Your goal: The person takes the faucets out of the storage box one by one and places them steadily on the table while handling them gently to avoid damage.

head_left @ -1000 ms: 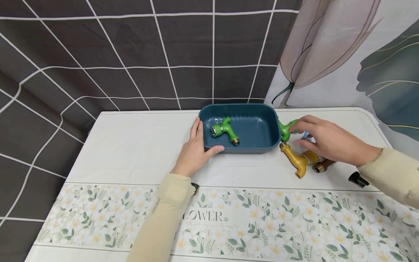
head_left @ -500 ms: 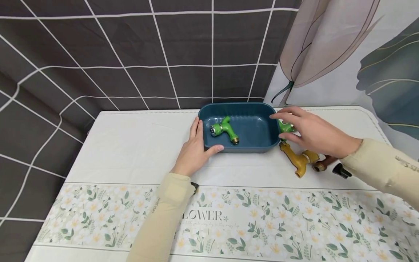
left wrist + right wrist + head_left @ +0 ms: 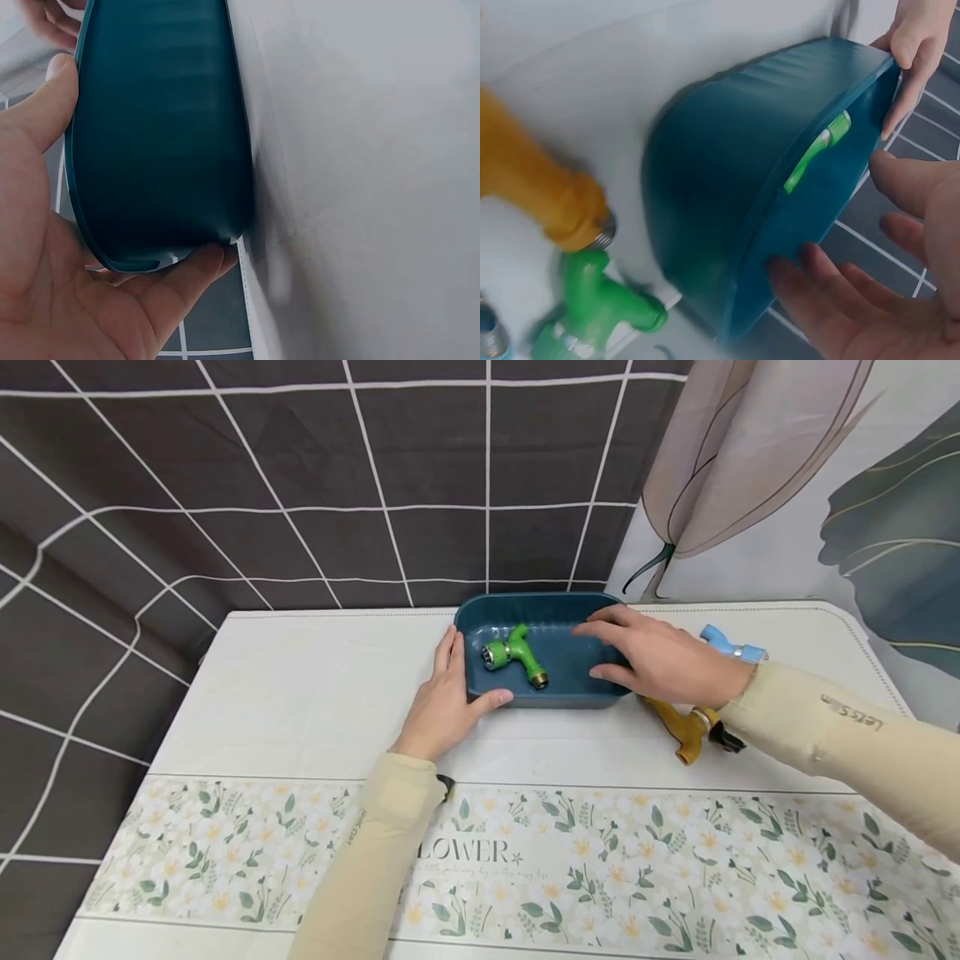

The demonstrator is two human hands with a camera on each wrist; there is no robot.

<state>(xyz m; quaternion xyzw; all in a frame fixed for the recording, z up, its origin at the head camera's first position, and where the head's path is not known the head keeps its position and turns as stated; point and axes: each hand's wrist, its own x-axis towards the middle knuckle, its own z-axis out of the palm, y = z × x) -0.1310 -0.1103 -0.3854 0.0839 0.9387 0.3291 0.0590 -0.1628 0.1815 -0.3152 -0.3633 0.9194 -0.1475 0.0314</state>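
A dark blue plastic tub (image 3: 572, 647) stands at the back of the table, with a green tap (image 3: 525, 658) lying inside near its left end. My left hand (image 3: 438, 714) grips the tub's left end, thumb along the front rim and fingers round the side. Over the tub's right part is my right hand (image 3: 663, 660), fingers spread and holding nothing; the right wrist view shows its fingertips by the opening. A yellow tap (image 3: 684, 731) lies right of the tub, partly under the sleeve. Beside it in the right wrist view lies another green tap (image 3: 596, 307), hidden in the head view.
A light blue tap (image 3: 723, 643) lies behind the right wrist. The white table (image 3: 300, 693) carries a floral printed band (image 3: 600, 868) along its front. A dark tile-patterned cloth (image 3: 435, 468) rises right behind the table's back edge.
My right hand has moved left from the taps to over the tub, and its forearm now covers the brown tap. My left hand and the tub have stayed in place.
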